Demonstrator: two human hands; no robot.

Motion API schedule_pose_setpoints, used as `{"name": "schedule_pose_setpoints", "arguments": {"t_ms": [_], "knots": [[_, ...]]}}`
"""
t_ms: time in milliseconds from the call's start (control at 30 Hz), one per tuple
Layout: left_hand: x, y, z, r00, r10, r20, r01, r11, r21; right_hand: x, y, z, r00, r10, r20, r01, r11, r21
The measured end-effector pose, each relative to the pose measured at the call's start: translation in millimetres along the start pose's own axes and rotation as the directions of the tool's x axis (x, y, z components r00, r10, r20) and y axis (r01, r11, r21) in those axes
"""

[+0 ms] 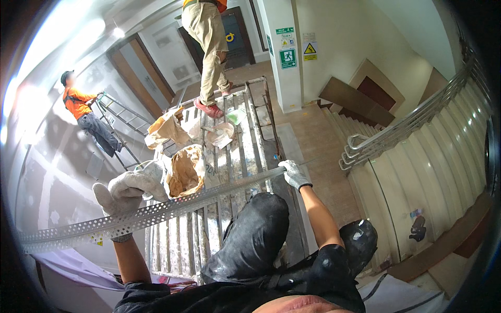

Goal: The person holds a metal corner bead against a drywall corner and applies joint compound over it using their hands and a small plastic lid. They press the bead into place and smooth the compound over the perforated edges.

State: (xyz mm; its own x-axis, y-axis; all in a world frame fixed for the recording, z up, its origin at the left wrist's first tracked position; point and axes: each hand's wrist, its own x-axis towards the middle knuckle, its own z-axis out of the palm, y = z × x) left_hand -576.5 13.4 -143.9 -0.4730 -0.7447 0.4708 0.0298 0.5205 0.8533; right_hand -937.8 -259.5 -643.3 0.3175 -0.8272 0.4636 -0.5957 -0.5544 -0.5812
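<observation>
Though well apart, left hand (123, 196) half-open against a perforated metal strip (177, 206), right hand (295, 175) closed on it.

From here, harsh white glare upper left, bleaching plastered wall (55, 172); ceiling lamp (119, 32) burning beside it. Doorway (240, 49) dim. Glints along steel handrail (417, 112). Stair treads (438, 156) bow; perforated metal strip (177, 206) softens toward the blackened left rim.

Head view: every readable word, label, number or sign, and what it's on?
Wording not copied.
Green running-figure sign: white pillar.
Small green labels above it: too small.
Yellow warning-triangle sign: cream wall.
Yellow emblem: dark doorway, blurred.
Dark marks: platform, too blurred to read.
Perforated metal strip: none visible.
</observation>
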Motion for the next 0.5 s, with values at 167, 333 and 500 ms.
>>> {"name": "schedule_pose_setpoints", "arguments": {"t_ms": [167, 333, 500], "knots": [[-1.1, 0.8, 2.3, 1.0, -0.013, 0.017, 0.013, 1.0, 0.008, 0.1, -6.4, -2.2, 1.0, 0.003, 0.004, -0.003, 1.0, 0.01], [-0.7, 1.8, 0.4, 0.999, -0.027, 0.021, 0.027, 1.0, 0.014, -0.6, -12.1, -1.8, 0.999, 0.031, -0.012, -0.031, 0.998, 0.047], [0.6, -1.4, -1.4, 0.999, -0.038, 0.032, 0.038, 0.999, 0.01, -2.8, -4.4, -3.4, 1.0, 0.02, -0.013, -0.02, 1.0, 0.015]]}}
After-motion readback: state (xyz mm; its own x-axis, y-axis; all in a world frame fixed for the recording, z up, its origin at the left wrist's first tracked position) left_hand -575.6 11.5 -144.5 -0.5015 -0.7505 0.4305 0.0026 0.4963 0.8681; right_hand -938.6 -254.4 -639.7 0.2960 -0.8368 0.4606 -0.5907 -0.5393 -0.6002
